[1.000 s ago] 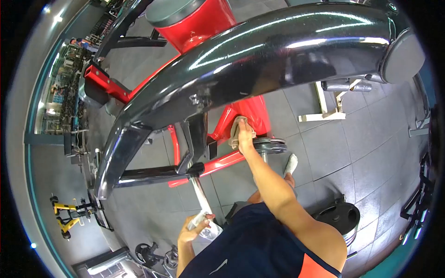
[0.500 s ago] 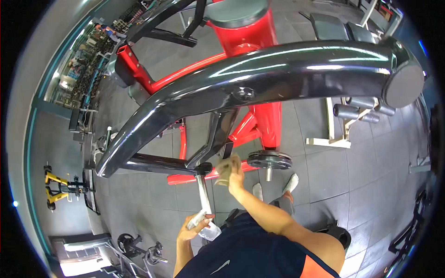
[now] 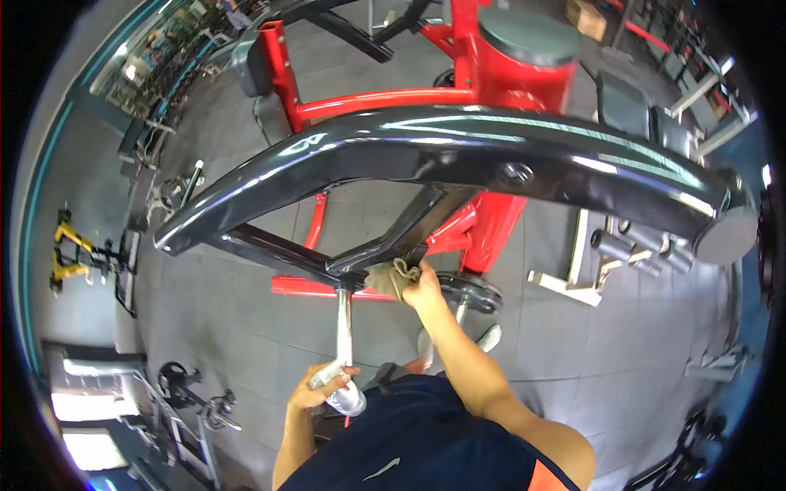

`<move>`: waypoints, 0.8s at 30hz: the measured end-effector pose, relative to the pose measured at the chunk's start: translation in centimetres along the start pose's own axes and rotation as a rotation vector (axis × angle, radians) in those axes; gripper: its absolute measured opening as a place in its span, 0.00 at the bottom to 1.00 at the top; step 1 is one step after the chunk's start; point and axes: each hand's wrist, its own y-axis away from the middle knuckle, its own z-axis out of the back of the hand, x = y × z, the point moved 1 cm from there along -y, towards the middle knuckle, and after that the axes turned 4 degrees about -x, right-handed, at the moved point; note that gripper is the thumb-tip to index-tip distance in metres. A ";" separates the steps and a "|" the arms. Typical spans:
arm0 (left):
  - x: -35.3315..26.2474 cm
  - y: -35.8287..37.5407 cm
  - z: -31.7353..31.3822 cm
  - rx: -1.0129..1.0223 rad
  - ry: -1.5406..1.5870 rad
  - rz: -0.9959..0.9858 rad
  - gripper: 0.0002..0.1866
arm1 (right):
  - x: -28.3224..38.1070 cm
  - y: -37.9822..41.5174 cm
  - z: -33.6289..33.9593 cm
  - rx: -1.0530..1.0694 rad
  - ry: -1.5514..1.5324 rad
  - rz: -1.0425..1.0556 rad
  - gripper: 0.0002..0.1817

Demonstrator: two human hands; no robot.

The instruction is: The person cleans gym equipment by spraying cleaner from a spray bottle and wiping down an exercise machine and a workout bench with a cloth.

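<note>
A clear spray bottle (image 3: 349, 400) with a white head is gripped in my left hand (image 3: 308, 388), fingers wrapped around its upper part. It is close to a bare metal peg (image 3: 344, 326) that sticks out of the machine's black frame. My right hand (image 3: 423, 290) has its fingers closed on an olive-tan cloth (image 3: 390, 279). The cloth lies against the lower black brace (image 3: 403, 227), near the base of the peg. Above both hands arches a thick, glossy black tube (image 3: 393, 151), the machine's arm.
Black weight plates (image 3: 471, 292) sit low on the red frame (image 3: 501, 233), right of my right hand. A padded seat (image 3: 528, 37) tops the red post. A roller bench (image 3: 585, 266) stands at right, and a yellow machine (image 3: 72, 254) at far left.
The cloth in my right hand has come up against the black brace, where it was held just off it. My view has shifted; my left hand still holds the bottle near the peg.
</note>
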 end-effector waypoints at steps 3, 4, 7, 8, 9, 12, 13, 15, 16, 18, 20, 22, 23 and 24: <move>0.7 -0.8 0.6 0.008 0.103 -0.100 0.16 | 0.9 4.7 1.8 0.155 0.142 0.226 0.14; 0.9 -0.9 0.7 0.019 0.158 -0.106 0.16 | 0.8 11.1 -1.4 0.132 0.175 0.402 0.14; 2.0 -1.6 0.9 0.037 0.244 -0.157 0.15 | 2.2 20.9 -6.3 0.452 0.580 0.972 0.24; 1.6 -1.7 1.0 0.048 0.233 -0.146 0.14 | 2.5 22.7 -7.6 0.732 0.611 1.075 0.31; 1.9 -2.2 1.1 0.067 0.241 -0.171 0.14 | 4.2 22.1 -8.1 0.845 0.944 1.238 0.39; 2.0 -3.0 1.4 0.091 0.251 -0.209 0.15 | 4.5 22.8 -15.7 0.536 2.590 2.171 0.44; 2.1 -3.1 1.3 0.081 0.247 -0.206 0.15 | 5.3 21.2 -16.1 0.506 2.904 2.068 0.43; 2.3 -2.9 1.4 0.039 0.260 -0.238 0.16 | 7.4 17.5 -15.7 0.520 3.290 2.169 0.37; 3.2 -3.0 1.6 0.005 0.296 -0.249 0.16 | 7.4 16.8 -16.7 0.570 3.422 2.217 0.38; 5.2 -2.3 1.1 -0.039 0.363 -0.248 0.16 | 6.8 16.6 -17.5 0.663 3.700 2.260 0.40; 7.0 -1.7 0.9 -0.092 0.425 -0.200 0.15 | 4.4 15.0 -19.1 0.926 3.829 1.797 0.39; 8.7 -1.2 0.4 -0.145 0.499 -0.192 0.15 | 1.7 12.3 -19.0 0.957 3.946 1.151 0.40; 9.0 -0.8 0.4 -0.182 0.552 -0.212 0.14 | 1.8 8.7 -16.7 1.137 3.748 1.518 0.38; 9.3 -0.5 0.4 -0.206 0.543 -0.219 0.14 | 0.3 5.6 -15.0 1.040 3.630 1.466 0.36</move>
